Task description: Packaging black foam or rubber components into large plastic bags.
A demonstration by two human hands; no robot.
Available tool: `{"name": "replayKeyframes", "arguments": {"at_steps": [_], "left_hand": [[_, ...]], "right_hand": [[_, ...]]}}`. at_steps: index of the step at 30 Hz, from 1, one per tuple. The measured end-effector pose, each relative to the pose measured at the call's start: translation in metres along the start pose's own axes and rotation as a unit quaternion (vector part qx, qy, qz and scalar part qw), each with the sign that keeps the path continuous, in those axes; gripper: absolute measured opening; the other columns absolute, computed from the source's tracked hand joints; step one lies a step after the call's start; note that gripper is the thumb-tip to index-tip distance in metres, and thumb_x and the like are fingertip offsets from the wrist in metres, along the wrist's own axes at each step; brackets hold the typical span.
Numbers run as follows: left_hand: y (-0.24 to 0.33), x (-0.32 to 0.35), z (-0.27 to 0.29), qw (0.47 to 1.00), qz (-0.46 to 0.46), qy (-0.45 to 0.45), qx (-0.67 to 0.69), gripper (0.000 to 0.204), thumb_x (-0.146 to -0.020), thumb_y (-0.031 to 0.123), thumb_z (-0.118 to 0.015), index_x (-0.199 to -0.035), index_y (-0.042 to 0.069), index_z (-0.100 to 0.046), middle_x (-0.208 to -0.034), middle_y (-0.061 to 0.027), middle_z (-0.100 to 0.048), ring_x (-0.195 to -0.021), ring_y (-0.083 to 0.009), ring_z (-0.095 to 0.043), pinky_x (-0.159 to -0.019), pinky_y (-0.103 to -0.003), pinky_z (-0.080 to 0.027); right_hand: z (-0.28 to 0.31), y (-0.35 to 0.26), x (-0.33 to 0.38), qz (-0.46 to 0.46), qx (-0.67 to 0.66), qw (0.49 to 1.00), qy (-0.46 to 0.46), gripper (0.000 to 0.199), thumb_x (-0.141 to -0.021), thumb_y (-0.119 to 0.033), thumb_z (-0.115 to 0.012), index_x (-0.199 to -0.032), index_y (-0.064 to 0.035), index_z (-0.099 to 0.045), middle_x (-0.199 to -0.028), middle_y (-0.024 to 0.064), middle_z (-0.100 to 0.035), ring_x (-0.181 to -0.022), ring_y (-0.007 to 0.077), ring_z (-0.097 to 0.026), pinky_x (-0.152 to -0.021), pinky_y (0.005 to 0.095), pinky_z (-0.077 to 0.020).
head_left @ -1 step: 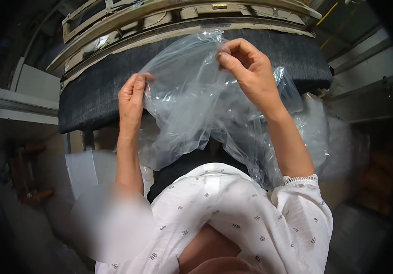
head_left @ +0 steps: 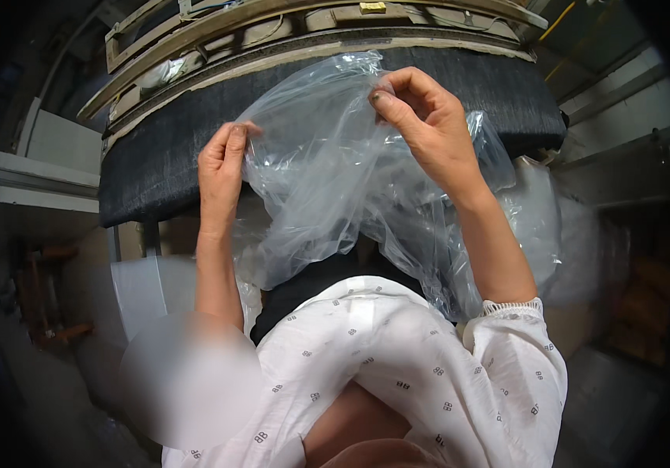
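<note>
Clear, thin plastic film [head_left: 315, 168] is stretched between my two hands and hangs in loose folds down over my lap. My left hand [head_left: 222, 160] is closed, pinching the film's left edge between thumb and fingers. Higher up and to the right, my right hand [head_left: 427, 117] pinches the top edge of the same film, thumb against fingertip. Shiny creases gather just beside the right fingertips. Whether the film is a bag or a flat sheet, I cannot tell.
Behind the film runs a black padded bench edge [head_left: 155, 160], with a wooden and metal frame [head_left: 272, 27] beyond it. A small yellow block [head_left: 372, 8] lies on that frame. More clear plastic [head_left: 537, 210] is piled at the right. A pale panel [head_left: 138, 292] stands at lower left.
My left hand has shifted very slightly to the left with the film. The right hand stays in place.
</note>
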State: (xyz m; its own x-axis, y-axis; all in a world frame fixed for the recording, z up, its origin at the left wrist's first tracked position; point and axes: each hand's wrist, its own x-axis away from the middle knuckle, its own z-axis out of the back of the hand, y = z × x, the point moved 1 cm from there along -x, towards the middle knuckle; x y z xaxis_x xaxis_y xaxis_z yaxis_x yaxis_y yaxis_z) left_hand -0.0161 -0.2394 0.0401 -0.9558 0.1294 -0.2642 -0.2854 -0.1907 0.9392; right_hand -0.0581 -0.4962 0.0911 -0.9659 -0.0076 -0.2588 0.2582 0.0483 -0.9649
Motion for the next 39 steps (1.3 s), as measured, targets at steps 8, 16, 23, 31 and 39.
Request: {"name": "replayKeyframes", "arguments": {"at_steps": [8, 16, 23, 31, 39], "left_hand": [[0.096, -0.028, -0.027, 0.958, -0.218, -0.148, -0.111, 0.033, -0.088, 0.029, -0.058, -0.111, 0.005, -0.060, -0.109, -0.0062, -0.056, -0.101, -0.0172, -0.053, -0.084, -0.026, -0.041], [0.128, -0.041, -0.059, 0.917, -0.178, -0.355, -0.049, 0.014, -0.086, 0.012, -0.062, -0.095, 0.002, -0.065, -0.086, -0.0002, -0.057, -0.079, -0.0077, -0.055, -0.073, -0.021, -0.044], [0.135, -0.029, -0.066, 0.938, -0.135, -0.320, 0.011, 0.018, -0.085, 0.013, -0.063, -0.099, 0.002, -0.064, -0.091, -0.0018, -0.059, -0.086, -0.0099, -0.057, -0.080, -0.022, -0.045], [0.149, -0.036, -0.072, 0.875, -0.215, -0.434, 0.001, 0.023, -0.082, -0.003, -0.061, -0.104, 0.001, -0.061, -0.100, -0.0073, -0.057, -0.091, -0.0114, -0.056, -0.075, -0.021, -0.047], [0.138, -0.022, -0.070, 0.897, -0.216, -0.384, 0.041, 0.024, -0.082, -0.006, -0.059, -0.105, -0.001, -0.059, -0.105, -0.0101, -0.058, -0.086, -0.0143, -0.059, -0.073, -0.024, -0.050]], "right_hand": [[0.002, -0.022, 0.042, 0.026, 0.074, 0.997, -0.009, 0.013, -0.086, -0.012, -0.061, -0.095, -0.0035, -0.059, -0.084, -0.0011, -0.062, -0.079, 0.0053, -0.057, -0.070, 0.0206, -0.0442], [0.012, -0.034, 0.058, 0.006, 0.069, 0.997, -0.033, 0.012, -0.085, -0.014, -0.063, -0.091, -0.0040, -0.060, -0.081, -0.0020, -0.061, -0.073, 0.0051, -0.053, -0.068, 0.0207, -0.0420], [0.021, -0.039, 0.064, 0.024, 0.031, 0.996, -0.084, 0.010, -0.085, -0.014, -0.062, -0.087, -0.0035, -0.060, -0.079, -0.0014, -0.058, -0.072, 0.0056, -0.051, -0.068, 0.0219, -0.0418], [0.023, -0.044, 0.063, 0.072, 0.095, 0.989, -0.092, 0.015, -0.083, -0.005, -0.056, -0.097, -0.0019, -0.059, -0.075, -0.0015, -0.053, -0.067, 0.0048, -0.047, -0.064, 0.0194, -0.0393], [0.027, -0.048, 0.065, 0.077, 0.094, 0.988, -0.100, 0.027, -0.081, -0.003, -0.057, -0.108, -0.0014, -0.057, -0.072, -0.0016, -0.050, -0.065, 0.0057, -0.046, -0.063, 0.0212, -0.0400]]}}
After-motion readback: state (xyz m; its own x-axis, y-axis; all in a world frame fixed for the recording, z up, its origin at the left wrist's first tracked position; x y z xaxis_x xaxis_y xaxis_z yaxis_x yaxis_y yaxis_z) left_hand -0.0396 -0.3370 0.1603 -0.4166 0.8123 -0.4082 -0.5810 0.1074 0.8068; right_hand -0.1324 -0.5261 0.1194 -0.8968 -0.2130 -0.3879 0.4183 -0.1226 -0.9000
